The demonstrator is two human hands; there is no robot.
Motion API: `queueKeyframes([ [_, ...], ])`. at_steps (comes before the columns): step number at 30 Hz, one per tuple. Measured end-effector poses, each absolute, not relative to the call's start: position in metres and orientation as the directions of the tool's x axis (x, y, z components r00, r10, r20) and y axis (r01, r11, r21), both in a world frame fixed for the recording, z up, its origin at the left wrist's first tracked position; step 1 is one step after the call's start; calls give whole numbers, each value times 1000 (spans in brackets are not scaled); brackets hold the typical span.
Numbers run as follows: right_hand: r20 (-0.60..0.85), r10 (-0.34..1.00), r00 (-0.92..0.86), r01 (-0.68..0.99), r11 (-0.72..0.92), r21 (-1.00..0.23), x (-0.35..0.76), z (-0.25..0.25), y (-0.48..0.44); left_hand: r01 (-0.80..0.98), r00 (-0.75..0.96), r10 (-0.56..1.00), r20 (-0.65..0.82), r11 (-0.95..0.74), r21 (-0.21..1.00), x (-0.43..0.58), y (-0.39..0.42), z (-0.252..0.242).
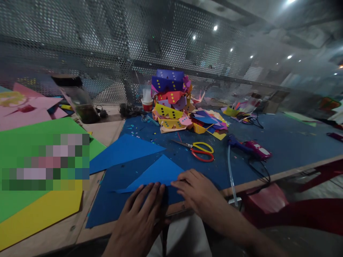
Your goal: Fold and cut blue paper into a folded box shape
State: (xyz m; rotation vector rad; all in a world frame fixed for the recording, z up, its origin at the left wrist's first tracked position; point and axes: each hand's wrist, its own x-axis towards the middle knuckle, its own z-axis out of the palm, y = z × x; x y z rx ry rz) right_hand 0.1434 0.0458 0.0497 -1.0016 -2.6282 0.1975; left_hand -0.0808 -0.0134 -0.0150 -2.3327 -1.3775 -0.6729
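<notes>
A blue sheet of paper (160,171), folded to a triangle, lies on the dark blue table top near its front edge. My left hand (143,210) rests on its lower fold, fingers stretched out flat and side by side. At the paper's right corner, my right hand (198,189) touches the fold with its fingertips, fingers extended and slightly bent. Neither palm shows. Just behind is another blue sheet (125,153), lying loose. Scissors (197,147) with one yellow and one red handle lie beyond my right hand.
A glue gun (249,147) with a clear glue stick and a cable lies to the right. Paper crafts (171,96) are stacked at the back, beside a paper cup (147,104). Green (34,130) and yellow sheets (53,210) and a tilted jar (80,100) are at the left.
</notes>
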Motion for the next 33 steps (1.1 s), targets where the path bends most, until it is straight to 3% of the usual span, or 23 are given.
queueKeyframes([
  [4, 345, 692, -634, 652, 718, -244, 133, 31, 39, 869, 462, 692, 555, -478, -127, -86, -14, -15],
  [9, 367, 727, -581, 662, 684, -307, 133, 24, 37, 864, 476, 688, 548, -483, -143, -90, -12, -15],
  [13, 352, 749, -562, 681, 660, -317, 135, 24, 32, 861, 474, 695, 541, -495, -120, -87, -12, -16],
  [19, 338, 734, -589, 673, 677, -297, 135, 25, 27, 905, 359, 786, 504, -425, 18, -74, -15, -18],
  [25, 265, 775, -574, 673, 631, -387, 151, 51, 51, 903, 382, 779, 498, -430, -20, -72, -15, -18],
  [28, 322, 821, -472, 801, 552, -233, 168, 65, 81, 907, 361, 782, 508, -421, 3, -73, -14, -18],
  [31, 226, 896, -383, 924, 377, 70, 182, 68, 113, 912, 327, 787, 523, -408, 42, -72, -14, -19],
  [33, 133, 923, -362, 925, 339, 169, 187, 66, 130, 912, 333, 779, 532, -409, 29, -72, -13, -19],
])
